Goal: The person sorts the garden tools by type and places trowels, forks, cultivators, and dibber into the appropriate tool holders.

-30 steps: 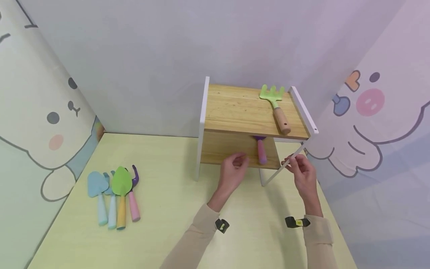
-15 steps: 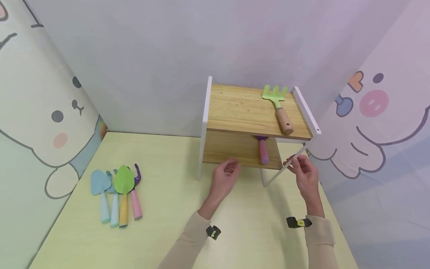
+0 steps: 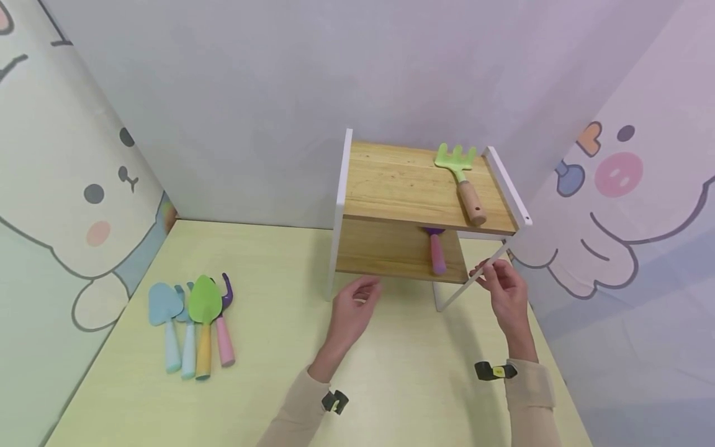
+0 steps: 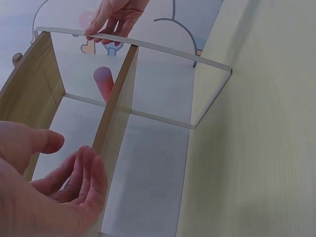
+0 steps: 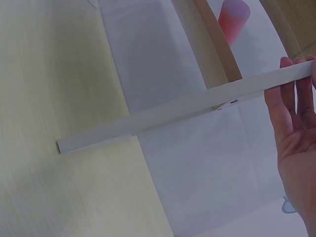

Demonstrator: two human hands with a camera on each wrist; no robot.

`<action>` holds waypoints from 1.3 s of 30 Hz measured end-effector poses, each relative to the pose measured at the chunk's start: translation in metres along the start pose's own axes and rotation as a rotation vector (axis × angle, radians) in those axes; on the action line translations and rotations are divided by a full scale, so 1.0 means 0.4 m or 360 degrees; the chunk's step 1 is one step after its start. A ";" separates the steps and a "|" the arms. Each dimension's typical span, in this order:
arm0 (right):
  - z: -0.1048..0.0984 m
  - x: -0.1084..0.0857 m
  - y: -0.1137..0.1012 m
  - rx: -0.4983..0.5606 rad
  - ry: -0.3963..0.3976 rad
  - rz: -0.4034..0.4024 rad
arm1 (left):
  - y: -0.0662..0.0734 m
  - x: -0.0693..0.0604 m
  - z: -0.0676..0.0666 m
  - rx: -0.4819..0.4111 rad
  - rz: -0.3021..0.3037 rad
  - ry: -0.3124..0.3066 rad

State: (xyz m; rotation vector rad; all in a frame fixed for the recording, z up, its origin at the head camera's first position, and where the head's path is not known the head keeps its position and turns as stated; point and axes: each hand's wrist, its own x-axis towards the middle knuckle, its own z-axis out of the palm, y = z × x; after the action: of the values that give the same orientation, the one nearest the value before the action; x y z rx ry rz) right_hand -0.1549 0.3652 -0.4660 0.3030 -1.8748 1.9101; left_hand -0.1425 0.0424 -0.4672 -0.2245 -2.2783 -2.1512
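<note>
A two-tier wooden shelf (image 3: pixel 399 186) with a white frame stands at the right of the table. My right hand (image 3: pixel 507 298) pinches the frame's right front leg (image 5: pixel 148 116) between thumb and fingers. My left hand (image 3: pixel 350 313) hovers just in front of the lower board (image 3: pixel 382 248), its fingers loosely bent and holding nothing. On the top board lies a green hand rake (image 3: pixel 468 192) with a wooden handle. A tool with a pink handle (image 3: pixel 437 253) rests on the lower board; its purple head is mostly hidden under the top board.
Several garden tools lie together at the table's left: a blue shovel (image 3: pixel 166 304), a light-blue-handled tool (image 3: pixel 188 354), a green trowel (image 3: pixel 205 298) and a purple tool with a pink handle (image 3: pixel 225 341). A grey backdrop (image 3: pixel 251 124) rises behind the table (image 3: pixel 279 366).
My left hand has drawn back from the lower board, moving left and toward me. My right hand stays at the frame's leg. The pink-handled tool lies still on the lower board.
</note>
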 end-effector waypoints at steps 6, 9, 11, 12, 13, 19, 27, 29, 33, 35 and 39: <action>0.002 0.000 -0.002 -0.0027 0.0001 0.0004 | -0.013 -0.017 -0.033 0.0036 -0.0019 0.0025; 0.002 -0.001 -0.003 -0.0044 0.0009 0.0012 | -0.019 -0.026 -0.048 0.0053 -0.0031 0.0041; 0.002 -0.001 -0.003 -0.0059 0.0018 0.0021 | -0.021 -0.033 -0.057 0.0056 -0.0036 0.0047; 0.002 -0.002 -0.002 -0.0066 0.0025 0.0027 | -0.023 -0.036 -0.061 0.0060 -0.0033 0.0050; 0.002 -0.003 -0.003 -0.0070 0.0031 0.0033 | -0.024 -0.039 -0.066 0.0062 -0.0039 0.0049; 0.003 -0.004 -0.003 -0.0114 0.0043 0.0050 | -0.033 -0.059 -0.097 0.0085 -0.0076 0.0080; 0.003 -0.004 -0.003 -0.0071 0.0051 0.0042 | -0.039 -0.086 -0.131 0.0132 -0.0133 0.0138; 0.003 -0.004 -0.004 -0.0056 0.0057 0.0042 | -0.041 -0.091 -0.140 0.0148 -0.0133 0.0149; 0.003 -0.005 -0.004 -0.0049 0.0070 0.0045 | -0.050 -0.100 -0.159 0.0187 -0.0132 0.0167; 0.003 -0.005 -0.003 -0.0046 0.0071 0.0044 | -0.056 -0.103 -0.171 0.0203 -0.0140 0.0180; 0.002 -0.004 -0.001 -0.0033 0.0064 0.0033 | -0.065 -0.110 -0.192 0.0230 -0.0151 0.0209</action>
State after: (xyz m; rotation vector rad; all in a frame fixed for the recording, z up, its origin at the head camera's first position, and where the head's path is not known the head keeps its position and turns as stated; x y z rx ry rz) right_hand -0.1534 0.3641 -0.4662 0.2375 -1.8776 1.8950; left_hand -0.1090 -0.0396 -0.4926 0.0255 -2.3994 -1.9639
